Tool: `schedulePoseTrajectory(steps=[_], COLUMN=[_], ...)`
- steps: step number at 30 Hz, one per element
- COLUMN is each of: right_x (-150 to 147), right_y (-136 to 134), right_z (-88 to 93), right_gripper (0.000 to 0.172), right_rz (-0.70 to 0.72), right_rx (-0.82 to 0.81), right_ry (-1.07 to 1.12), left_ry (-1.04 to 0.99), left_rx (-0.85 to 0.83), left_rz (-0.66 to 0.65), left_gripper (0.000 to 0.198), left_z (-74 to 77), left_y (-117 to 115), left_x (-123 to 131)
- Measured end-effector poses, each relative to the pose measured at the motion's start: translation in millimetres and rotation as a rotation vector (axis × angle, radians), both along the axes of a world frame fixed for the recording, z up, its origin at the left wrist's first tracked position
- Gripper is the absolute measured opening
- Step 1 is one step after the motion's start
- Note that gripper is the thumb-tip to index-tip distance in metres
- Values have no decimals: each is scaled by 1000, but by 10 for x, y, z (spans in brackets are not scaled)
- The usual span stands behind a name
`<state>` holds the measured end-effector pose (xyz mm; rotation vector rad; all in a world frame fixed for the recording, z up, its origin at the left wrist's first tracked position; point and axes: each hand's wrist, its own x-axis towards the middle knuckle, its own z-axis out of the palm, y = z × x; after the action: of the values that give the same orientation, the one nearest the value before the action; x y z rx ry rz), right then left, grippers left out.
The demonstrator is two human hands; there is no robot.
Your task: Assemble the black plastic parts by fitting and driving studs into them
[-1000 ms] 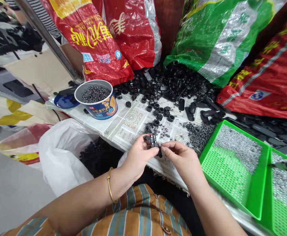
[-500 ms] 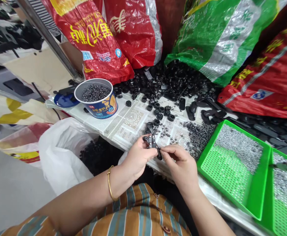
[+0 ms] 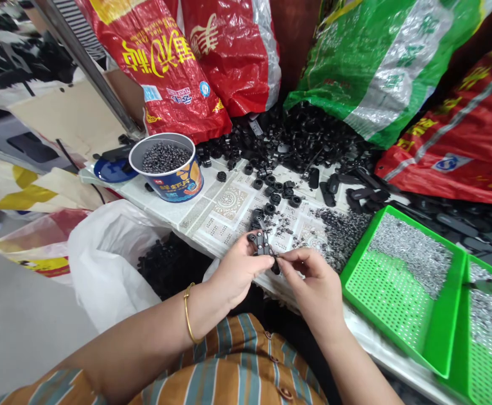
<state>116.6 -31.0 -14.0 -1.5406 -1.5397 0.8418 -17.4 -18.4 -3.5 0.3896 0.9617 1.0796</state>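
Held just above the near edge of the desk (image 3: pixel 165 211): a black assembly (image 3: pixel 260 243). Gripped firmly by the left hand (image 3: pixel 237 264), fingers curled behind, thumb across the front. At its lower end, the right hand (image 3: pixel 313 275), fingertips pinched together; cannot tell with what between them. Just beyond, black rollers (image 3: pixel 275 198) in a loose group. To the right, tiny dark pieces (image 3: pixel 342 232) heaped beside a green tray (image 3: pixel 391 292) partly covered with silvery pieces (image 3: pixel 414 247), crowding the near edge there. Across the far side, piled black parts (image 3: pixel 313 135), with a green bag (image 3: pixel 334 84) and red bags (image 3: pixel 174 107) hiding the far edge. Near the left end, a tub (image 3: pixel 178 183) of dark pieces, beside a blue dish (image 3: pixel 113 170). Below the near edge, a white sack (image 3: pixel 98 259).
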Motion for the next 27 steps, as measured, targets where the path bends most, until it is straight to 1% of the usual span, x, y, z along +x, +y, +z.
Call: schedulePoseTrajectory(steps=[3,5,8,12,14,19,20,22,25,27], right_x=[2,3,4,-3,-12,6,22,60,95,92], right_y=[-53,-70,-47,16,25,13,19,43,88,111], right_z=[-57,-75,-63,-43,-37,-2,1,3,10,33], right_gripper=[7,6,9,19,22,19,20,22,28,31], right_rz=[2,6,-31,-87,-99,-96,-79,-45,20,101], right_rx=[35,27,-59,-209,-236,-197,-220,-303,-484,-608], right_ry=[9,40,117,333,384,206,217,326,597,765], left_ry=[4,17,26,54,88,123,99,7,-180,-277], left_rx=[-39,-50,-43,0,19,45,35,-18,-118,-170], left_rz=[-19,-28,-21,10,26,39,22,-71,-289,-372], left_gripper=[40,39,41,52,53,51,49,44,35,28], left_z=[6,2,-9,-36,-51,-41,-29,-3,18,7], left_y=[-5,-12,-22,-30,-32,-22,-18,-13,-20,-35], left_x=[10,11,4,1,11,13,4,-24,-62,-71])
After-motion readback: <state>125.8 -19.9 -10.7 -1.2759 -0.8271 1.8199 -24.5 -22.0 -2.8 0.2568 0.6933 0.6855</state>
